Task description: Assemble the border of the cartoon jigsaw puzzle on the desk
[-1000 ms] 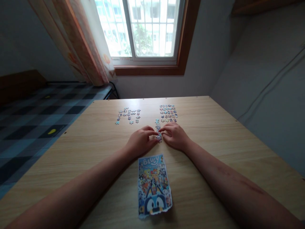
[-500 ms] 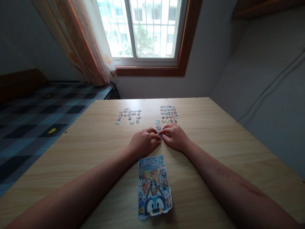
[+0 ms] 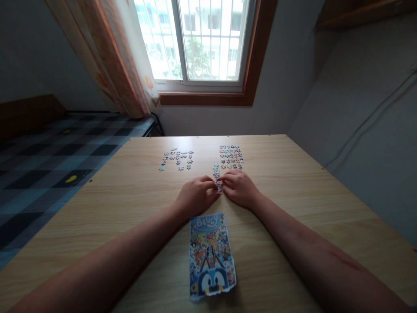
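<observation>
A narrow strip of joined jigsaw puzzle pieces (image 3: 216, 170) lies on the wooden table between my hands. My left hand (image 3: 199, 193) has its fingers bent in on the strip's near left side, closed on its edge. From the right, my right hand (image 3: 239, 187) grips the same strip with thumb and forefinger close together. My fingers partly hide the near end. Below the hands lies a printed picture sheet (image 3: 212, 256) with "BLUEY" at its top and a torn bottom edge.
Loose jigsaw pieces (image 3: 177, 156) lie scattered at the far left of the table (image 3: 130, 195). Rows of loose pieces (image 3: 231, 156) sit just beyond my right hand. A bed with a checked cover (image 3: 48, 161) stands left, and a window (image 3: 208, 48) is behind.
My right forefinger has shifted slightly at the strip, and a little more of the strip shows. Otherwise the hands, loose pieces and sheet stay in place; the view tilts very slightly.
</observation>
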{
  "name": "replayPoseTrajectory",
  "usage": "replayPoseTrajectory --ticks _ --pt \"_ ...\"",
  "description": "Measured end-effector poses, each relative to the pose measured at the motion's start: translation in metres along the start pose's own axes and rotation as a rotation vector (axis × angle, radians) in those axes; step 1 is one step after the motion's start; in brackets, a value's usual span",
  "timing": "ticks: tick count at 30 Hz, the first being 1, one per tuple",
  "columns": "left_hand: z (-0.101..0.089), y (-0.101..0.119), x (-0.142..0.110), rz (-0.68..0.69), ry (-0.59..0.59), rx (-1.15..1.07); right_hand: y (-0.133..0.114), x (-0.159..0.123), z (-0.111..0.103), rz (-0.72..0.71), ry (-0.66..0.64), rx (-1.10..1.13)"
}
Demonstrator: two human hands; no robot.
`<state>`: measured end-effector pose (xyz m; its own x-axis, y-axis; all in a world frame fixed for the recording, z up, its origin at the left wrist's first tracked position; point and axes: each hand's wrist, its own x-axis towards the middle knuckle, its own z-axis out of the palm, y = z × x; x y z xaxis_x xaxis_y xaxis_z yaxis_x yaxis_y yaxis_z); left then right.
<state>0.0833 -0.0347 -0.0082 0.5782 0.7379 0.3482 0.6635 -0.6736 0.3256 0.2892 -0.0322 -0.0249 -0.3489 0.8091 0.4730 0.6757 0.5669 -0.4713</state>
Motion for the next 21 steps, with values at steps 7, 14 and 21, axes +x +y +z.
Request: replayPoseTrajectory --ticks 7,14,21 --pt "-0.0027 -0.0084 0.0000 -0.029 0.020 0.058 0.0010 -0.0024 -0.0008 -0.003 0.037 -0.033" --pt "0.0009 -0.0086 0.0009 0.013 -0.017 0.149 0.0027 -0.0022 0.0007 0.054 0.118 -0.072" --pt "0.0014 -0.0069 0.0046 0.007 -0.018 0.158 0.0049 -0.0006 0.0014 0.097 0.165 -0.057"
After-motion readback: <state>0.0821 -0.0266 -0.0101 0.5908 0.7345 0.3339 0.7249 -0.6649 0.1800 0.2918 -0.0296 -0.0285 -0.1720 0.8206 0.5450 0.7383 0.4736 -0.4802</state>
